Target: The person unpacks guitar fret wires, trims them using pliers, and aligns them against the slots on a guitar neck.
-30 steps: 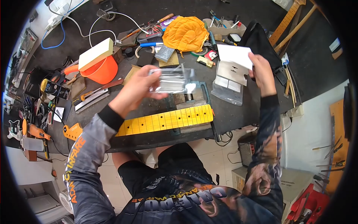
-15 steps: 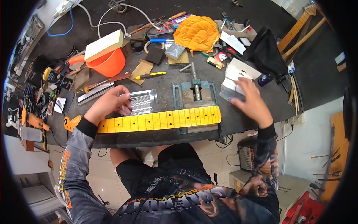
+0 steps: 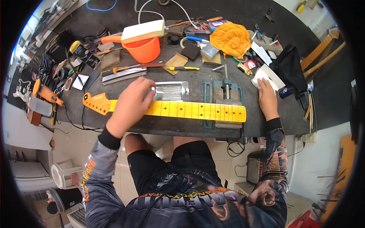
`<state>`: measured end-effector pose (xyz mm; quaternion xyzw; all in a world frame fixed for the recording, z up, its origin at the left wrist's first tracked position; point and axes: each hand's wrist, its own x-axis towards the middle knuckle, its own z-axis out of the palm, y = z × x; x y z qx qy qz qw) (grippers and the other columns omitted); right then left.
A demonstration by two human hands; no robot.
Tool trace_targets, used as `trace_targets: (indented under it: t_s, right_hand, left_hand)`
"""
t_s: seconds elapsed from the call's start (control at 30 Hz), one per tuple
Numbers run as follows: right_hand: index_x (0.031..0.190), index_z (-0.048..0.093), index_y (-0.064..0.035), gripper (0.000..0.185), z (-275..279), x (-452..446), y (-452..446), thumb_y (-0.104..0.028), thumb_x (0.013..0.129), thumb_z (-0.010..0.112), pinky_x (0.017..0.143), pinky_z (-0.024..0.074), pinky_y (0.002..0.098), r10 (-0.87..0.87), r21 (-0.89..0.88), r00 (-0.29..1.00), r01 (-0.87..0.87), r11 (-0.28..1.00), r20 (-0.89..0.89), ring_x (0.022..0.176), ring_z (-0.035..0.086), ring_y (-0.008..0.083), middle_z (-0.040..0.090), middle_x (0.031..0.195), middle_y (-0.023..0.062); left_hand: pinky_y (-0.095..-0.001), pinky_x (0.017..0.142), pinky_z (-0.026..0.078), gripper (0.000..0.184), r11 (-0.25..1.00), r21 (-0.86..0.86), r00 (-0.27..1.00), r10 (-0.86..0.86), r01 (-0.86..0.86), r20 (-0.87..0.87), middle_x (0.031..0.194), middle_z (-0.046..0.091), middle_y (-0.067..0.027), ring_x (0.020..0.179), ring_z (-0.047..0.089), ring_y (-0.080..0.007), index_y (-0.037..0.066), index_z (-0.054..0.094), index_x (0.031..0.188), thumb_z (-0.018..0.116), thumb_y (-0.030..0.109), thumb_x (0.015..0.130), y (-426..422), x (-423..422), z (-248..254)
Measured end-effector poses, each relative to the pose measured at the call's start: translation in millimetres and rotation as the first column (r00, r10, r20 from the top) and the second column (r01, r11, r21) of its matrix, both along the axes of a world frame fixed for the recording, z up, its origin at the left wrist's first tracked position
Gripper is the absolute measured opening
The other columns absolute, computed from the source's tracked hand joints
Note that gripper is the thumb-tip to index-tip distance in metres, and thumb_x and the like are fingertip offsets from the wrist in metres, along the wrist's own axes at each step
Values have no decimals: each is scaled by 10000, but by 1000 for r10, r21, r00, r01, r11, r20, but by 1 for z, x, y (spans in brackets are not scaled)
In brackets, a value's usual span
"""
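A yellow guitar neck (image 3: 190, 110) with dark dot inlays lies across the bench front, headstock to the left. My left hand (image 3: 131, 100) is over the neck near its headstock end, thumb apart from the fingers and nothing visible in it. Just past its fingertips sits a clear plastic tray (image 3: 185, 90) holding several thin silvery wire strips (image 3: 169, 92). At the right, the fingers of my right hand (image 3: 268, 99) close on the near edge of a white card packet (image 3: 274, 78). A bench vise (image 3: 227, 93) stands behind the neck's right end, part of it under the neck.
Behind are an orange pot (image 3: 142, 51) with a pale block (image 3: 142, 31) on top, a yellow cutter knife (image 3: 184, 68), and an orange cloth (image 3: 230, 38). A black bag (image 3: 287, 62) and a dark can (image 3: 285, 92) stand near my right hand. Tools crowd the left side.
My left hand has drawn back from the tray to over the neck. My right hand has come down onto the white packet and shifted it slightly. The whole view has swung left.
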<state>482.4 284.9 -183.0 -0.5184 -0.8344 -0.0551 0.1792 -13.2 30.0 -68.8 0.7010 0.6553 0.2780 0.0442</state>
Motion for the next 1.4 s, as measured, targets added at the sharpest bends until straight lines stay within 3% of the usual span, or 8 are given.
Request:
trace_targets:
  t_s: [0.17, 0.33, 0.53, 0.67, 0.87, 1.03, 1.1, 1.4]
  right_hand:
    - [1589, 603, -137, 526, 14, -6, -16, -236, 1082, 704, 1297, 373, 572, -51, -60, 998, 53, 997, 39, 1499, 570, 393, 612, 1624, 162]
    - [1733, 417, -80, 905, 43, -5, -76, -346, 979, 839, 1392, 184, 559, 43, -273, 986, -87, 958, -162, 1694, 324, 405, 452, 1772, 218]
    - [1434, 659, 9, 438, 84, -80, -192, -46, 999, 662, 1241, 456, 515, 155, 60, 896, -143, 988, -416, 1454, 583, 440, 660, 1497, 234]
    - [1562, 574, 53, 764, 66, -151, -231, -348, 958, 817, 1313, 346, 595, 310, 72, 929, -302, 951, -202, 1579, 460, 489, 557, 1636, 286]
    - [1677, 437, 70, 864, 49, -241, -249, -489, 1066, 683, 1372, 239, 582, 202, -2, 956, -207, 978, -210, 1684, 324, 438, 393, 1773, 291]
    - [1629, 501, 77, 674, 56, -263, -256, -295, 1089, 651, 1359, 290, 550, 300, -44, 915, -323, 945, -270, 1685, 347, 402, 440, 1755, 254]
    - [1527, 602, 60, 533, 54, -261, -255, -224, 1079, 656, 1313, 377, 509, 301, -20, 892, -327, 945, -337, 1595, 479, 392, 588, 1619, 229]
    - [1048, 626, -67, 130, 204, -212, -294, -191, 1067, 662, 881, 521, 484, -13, -193, 775, -142, 971, -632, 976, 693, 370, 693, 1014, 127]
  left_hand:
    - [-477, 967, 556, 226, 964, 258, 996, -72, 59, 43, 1160, 714, -154, 1116, 680, -399, 17, 719, 1128, 770, -39, 915, -72, 24, -15]
    - [-466, 952, 574, 238, 959, 282, 986, -82, 37, 148, 1156, 739, -157, 1117, 705, -397, 7, 739, 1080, 787, -102, 874, -132, 51, -46]
    - [-461, 899, 573, 224, 980, 193, 974, -81, 39, 214, 1087, 735, -149, 1026, 706, -388, 10, 738, 1077, 767, -103, 886, -163, 45, -66]
    - [-477, 928, 584, 207, 964, 235, 954, -180, 122, 242, 1113, 753, -149, 1084, 729, -388, 11, 747, 1067, 776, -76, 881, -149, 37, -66]
    - [-617, 1360, 299, 672, 966, 135, 973, -209, 221, -96, 1684, 529, -250, 1607, 462, -447, -9, 555, 1602, 670, -47, 941, -97, 38, -36]
    - [-607, 1353, 310, 685, 937, 57, 936, -338, 344, -97, 1679, 526, -262, 1592, 469, -461, -37, 542, 1599, 676, -49, 927, -53, 35, -26]
    - [-555, 1207, 486, 498, 928, 107, 933, -360, 358, -5, 1463, 689, -249, 1390, 650, -443, -6, 673, 1444, 711, -16, 948, -49, 43, -4]
    - [-484, 1036, 547, 241, 779, -97, 755, -558, 619, 344, 1284, 749, -241, 1182, 698, -455, -8, 731, 1293, 684, 88, 1077, -22, 83, 132]
